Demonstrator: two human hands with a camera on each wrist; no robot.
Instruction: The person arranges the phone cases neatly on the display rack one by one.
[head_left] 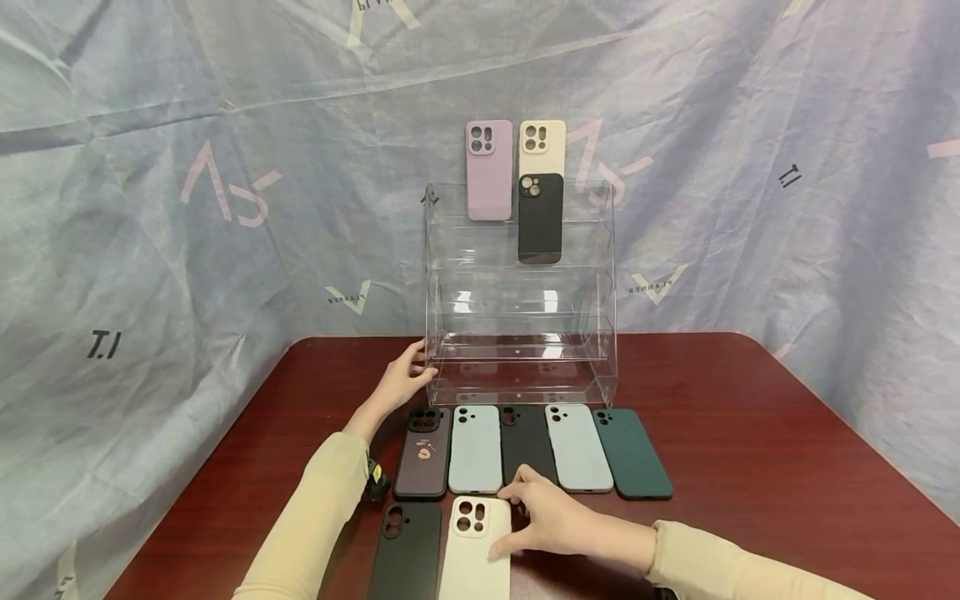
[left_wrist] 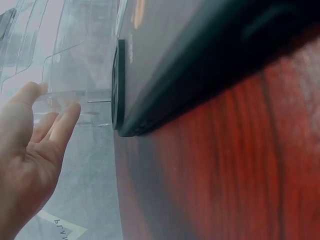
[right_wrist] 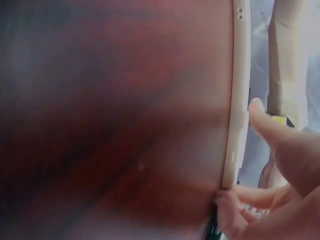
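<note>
My left hand (head_left: 405,377) is at the lower left side of a clear tiered display stand (head_left: 519,396); its thumb and fingers hold the side edge in the left wrist view. My right hand (head_left: 551,517) is at the upper right of a cream phone case (head_left: 474,567) with camera cutouts, lying flat near the front. Its fingers curl at the top corner and its thumb lies over the right edge. In the right wrist view the case's side (right_wrist: 239,100) runs along the table, with the fingertips right at its end.
A lilac case (head_left: 490,179), a cream case (head_left: 551,158) and a black case (head_left: 540,221) stand in the upper tiers. A row before the stand holds a dark printed case (head_left: 423,458), pale blue cases (head_left: 476,454), a black one and a green case (head_left: 636,454). Another black case (head_left: 407,550) lies front left.
</note>
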